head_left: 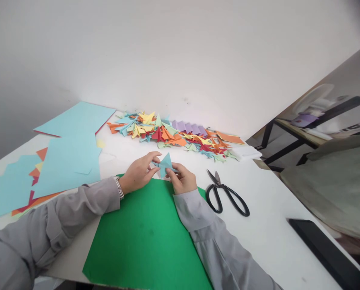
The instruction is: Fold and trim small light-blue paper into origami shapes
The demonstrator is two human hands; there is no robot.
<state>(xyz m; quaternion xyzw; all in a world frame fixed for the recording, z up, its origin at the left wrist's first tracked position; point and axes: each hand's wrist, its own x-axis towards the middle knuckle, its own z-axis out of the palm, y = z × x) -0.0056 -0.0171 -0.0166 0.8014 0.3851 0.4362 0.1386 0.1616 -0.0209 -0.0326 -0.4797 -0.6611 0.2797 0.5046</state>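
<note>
A small folded piece of light blue paper [165,162], with a pointed tip standing up, is held between my two hands above the far edge of a green sheet [143,237]. My left hand [140,171] pinches its left side with thumb and fingers. On the other side, my right hand [182,178] grips it, thumb in front and fingers curled behind. Part of the paper is hidden by the fingertips. Black-handled scissors [225,191] lie slightly open to the right of my right hand.
Along the wall runs a pile of folded paper shapes [167,135] in many colours. Large light blue sheets [69,163] and scraps cover the table's left side. A black flat object [324,249] lies near the right edge. Beyond it stands a dark-framed table [284,139].
</note>
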